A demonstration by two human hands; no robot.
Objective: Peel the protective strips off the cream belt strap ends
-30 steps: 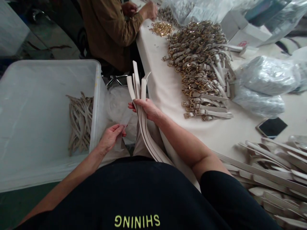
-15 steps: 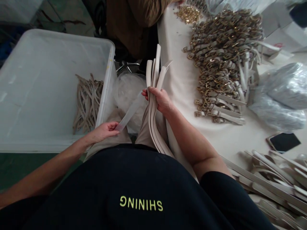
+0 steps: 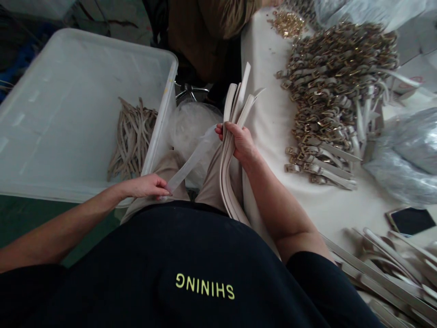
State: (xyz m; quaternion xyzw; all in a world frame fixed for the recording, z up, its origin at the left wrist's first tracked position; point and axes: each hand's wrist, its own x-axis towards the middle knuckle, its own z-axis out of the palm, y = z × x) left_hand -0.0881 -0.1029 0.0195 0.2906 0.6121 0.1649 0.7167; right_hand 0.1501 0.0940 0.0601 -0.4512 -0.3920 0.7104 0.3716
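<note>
Above my lap, my right hand (image 3: 241, 141) is closed round a bundle of several cream straps (image 3: 228, 168). The strap ends fan out above the fist, and their lower lengths curve down against my dark shirt. Between my hands runs a translucent plastic strip (image 3: 189, 165), stretched on a slant. My left hand (image 3: 152, 186) pinches its lower end over my left thigh. The strip's upper end reaches the fingers of my right hand beside the straps; how it is held there is hidden.
A large white plastic bin (image 3: 172, 75) stands on the left with thin beige strips (image 3: 133, 136) inside. A clear plastic bag (image 3: 191, 120) sits between my knees. On the cloth-covered table lie buckled straps (image 3: 337, 91), gold pieces (image 3: 288, 23), a phone (image 3: 411, 220) and more straps (image 3: 385, 269). Another person's sleeve (image 3: 228, 18) is at the top.
The view has shifted, so most things appear farther right. My hands are slightly farther apart, and more of the plastic strip shows between them. Both grips remain.
</note>
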